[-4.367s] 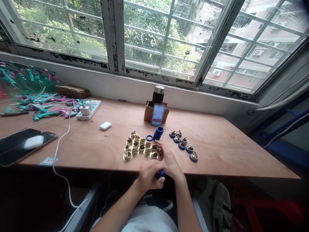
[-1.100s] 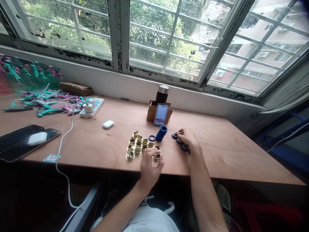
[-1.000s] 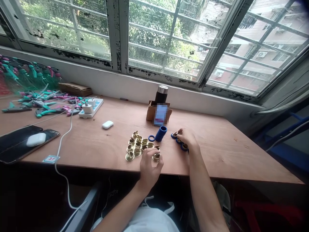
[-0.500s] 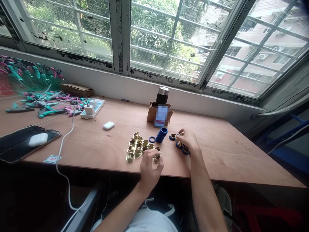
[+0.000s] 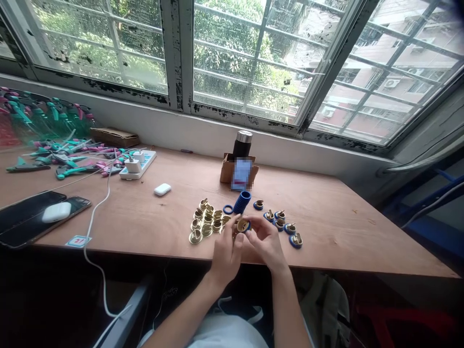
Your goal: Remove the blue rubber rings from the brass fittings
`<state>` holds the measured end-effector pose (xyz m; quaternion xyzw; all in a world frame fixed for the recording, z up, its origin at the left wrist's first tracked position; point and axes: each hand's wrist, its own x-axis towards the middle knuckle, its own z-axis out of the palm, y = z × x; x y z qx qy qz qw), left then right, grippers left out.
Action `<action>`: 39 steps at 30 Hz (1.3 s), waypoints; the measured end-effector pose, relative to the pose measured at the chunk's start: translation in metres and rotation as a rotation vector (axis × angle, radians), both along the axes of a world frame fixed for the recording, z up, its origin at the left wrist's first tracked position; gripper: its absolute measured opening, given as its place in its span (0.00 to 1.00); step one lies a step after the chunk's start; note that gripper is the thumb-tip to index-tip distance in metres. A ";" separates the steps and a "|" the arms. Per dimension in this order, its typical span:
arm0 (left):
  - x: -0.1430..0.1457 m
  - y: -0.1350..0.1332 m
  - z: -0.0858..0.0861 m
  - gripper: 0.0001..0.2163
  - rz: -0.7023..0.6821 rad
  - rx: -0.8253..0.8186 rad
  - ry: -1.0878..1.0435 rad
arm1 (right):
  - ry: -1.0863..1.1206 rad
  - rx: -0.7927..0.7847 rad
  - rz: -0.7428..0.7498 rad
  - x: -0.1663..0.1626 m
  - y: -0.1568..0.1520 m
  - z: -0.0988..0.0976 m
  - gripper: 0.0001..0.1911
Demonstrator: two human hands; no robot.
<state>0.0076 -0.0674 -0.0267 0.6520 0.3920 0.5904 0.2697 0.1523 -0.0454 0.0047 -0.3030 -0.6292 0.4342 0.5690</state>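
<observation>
Grip: both hands are closed on one brass fitting (image 5: 242,225), pinching it between them from either side, with no gap showing between hands and part.
Left hand (image 5: 226,253): fingers upright against the fitting's left side, hiding part of it.
Right hand (image 5: 266,241): fingers curled over from the right, touching the fitting.
Held part: a blue rubber ring shows along the fitting's right edge; the fingers hide the rest of the join.
Just left of the grip: a loose cluster of bare brass fittings (image 5: 206,223) on the plywood table (image 5: 337,227), nearly touching the left hand.
Just beyond the grip: an upright stack of blue rubber rings (image 5: 242,202), with one single blue ring (image 5: 228,209) lying flat beside it.
Right of the grip: brass fittings with blue rings (image 5: 281,224), scattered in a loose line, not touching the right hand.
Far beyond the grip: a black flask (image 5: 242,145) in a cardboard box (image 5: 232,175) against the windowsill.
Well left of the grip: a power strip (image 5: 137,164), a white earbud case (image 5: 162,189), a smartphone (image 5: 32,205) and a heap of teal-and-pink plastic tools (image 5: 61,162).
</observation>
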 end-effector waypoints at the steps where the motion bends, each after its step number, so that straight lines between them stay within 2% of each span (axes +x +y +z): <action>1: 0.000 0.000 0.001 0.19 0.010 -0.008 0.004 | 0.024 0.013 -0.012 -0.001 -0.001 -0.006 0.13; 5: -0.001 0.000 0.001 0.20 0.044 -0.008 0.033 | 0.030 0.061 -0.086 0.003 -0.002 -0.018 0.10; 11: 0.000 0.001 0.004 0.18 0.057 0.069 0.069 | -0.079 0.056 -0.059 0.006 -0.006 -0.018 0.05; 14: -0.001 0.000 0.006 0.19 0.061 0.107 0.075 | -0.134 0.067 -0.086 0.006 -0.006 -0.017 0.07; 17: -0.002 0.000 0.006 0.22 0.027 0.127 0.089 | -0.143 0.025 -0.025 0.008 -0.008 -0.018 0.11; 20: -0.003 0.000 0.005 0.23 -0.037 0.155 0.101 | -0.070 -0.045 0.073 0.010 -0.009 -0.020 0.12; 23: -0.004 0.001 0.003 0.25 -0.093 0.193 0.117 | 0.008 -0.090 0.109 0.011 -0.010 -0.023 0.15; 27: -0.003 0.003 0.000 0.27 -0.143 0.226 0.138 | 0.047 -0.119 0.111 0.013 -0.009 -0.028 0.16; 32: -0.003 0.006 -0.004 0.28 -0.185 0.273 0.157 | 0.079 -0.125 0.090 0.015 -0.006 -0.035 0.12; 35: -0.003 0.007 -0.005 0.27 -0.184 0.299 0.164 | 0.082 -0.113 0.088 0.015 -0.006 -0.036 0.08; 39: -0.003 0.006 -0.004 0.27 -0.195 0.301 0.186 | 0.055 -0.105 0.069 0.014 -0.006 -0.033 0.08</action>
